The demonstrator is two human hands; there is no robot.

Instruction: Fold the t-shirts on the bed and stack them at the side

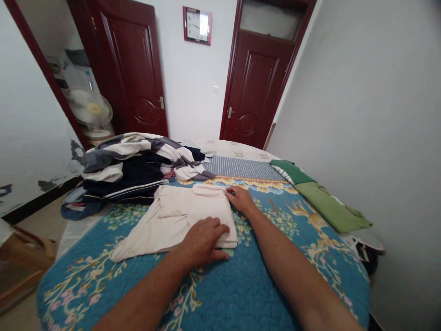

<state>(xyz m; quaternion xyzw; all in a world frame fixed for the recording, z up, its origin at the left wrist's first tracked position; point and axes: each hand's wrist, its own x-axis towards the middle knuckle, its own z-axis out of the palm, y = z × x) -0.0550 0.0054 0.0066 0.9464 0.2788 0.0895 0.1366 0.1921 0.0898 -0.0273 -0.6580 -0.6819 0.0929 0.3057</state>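
Observation:
A cream-coloured garment [179, 216] lies partly folded on the blue floral quilted cover [241, 280]. Its right side is squared into layers, while a wider part tapers out to the left. Across the near right part of the cloth rests my left hand [206, 236], palm down, with the thumb apart from the fingers. At the far right corner, my right hand [239, 198] has its fingertips closed on the garment's folded edge. The fingers partly hide that edge.
Rumpled dark and striped clothes [138, 161] are heaped at the back left. Folded green garments [327, 204] lie along the right edge by the wall. Behind stand two dark red doors [134, 64], a wall clock [197, 25] and a fan [89, 108]. A wooden stool-like piece [24, 262] is at left.

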